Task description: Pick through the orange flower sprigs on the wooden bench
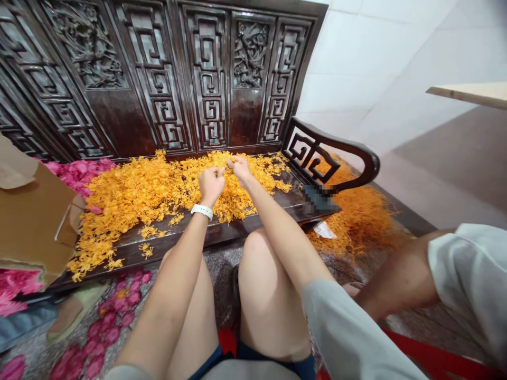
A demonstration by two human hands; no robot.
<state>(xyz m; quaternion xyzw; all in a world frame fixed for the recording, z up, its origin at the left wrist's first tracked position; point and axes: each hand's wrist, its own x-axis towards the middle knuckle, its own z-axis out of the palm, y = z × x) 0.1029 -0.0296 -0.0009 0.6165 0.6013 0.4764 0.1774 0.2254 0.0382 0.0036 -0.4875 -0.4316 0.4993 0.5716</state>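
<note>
My left hand (212,184), with a white watch band at the wrist, hovers over a dark carved wooden bench (253,215). Its fingers are curled in a pinch. Close beside it on the right, my right hand (240,170) is also pinched. Whatever lies between the fingertips is too small to make out against the yellow behind. Under and around both hands spreads a heap of small, spidery yellow-orange plastic pieces (130,184), which look like artificial flower parts. A few loose ones lie near the bench's front edge.
Pink artificial petals (81,174) lie at the bench's left end, behind a cardboard box (31,211). More pink pieces (95,343) lie on the floor. An orange stringy pile (356,221) stands beyond the armrest (370,163). Another person's arm (404,274) reaches in at right.
</note>
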